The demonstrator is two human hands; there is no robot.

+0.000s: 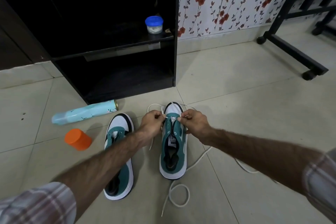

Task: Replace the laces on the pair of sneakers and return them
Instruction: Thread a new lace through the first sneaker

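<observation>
L hand (151, 122) & R hand (194, 122) both curled, pinching white lace (179, 194) ends over right sneaker (174, 151) toe eyelets, forearms extended.

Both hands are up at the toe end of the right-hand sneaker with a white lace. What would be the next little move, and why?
Probably pull both lace ends even, then cross one to the next eyelet up. The left hand and right hand each pinch the white lace at the lowest eyelets of the sneaker; the eyelets nearer the person look empty, and slack lies on the floor.
</observation>
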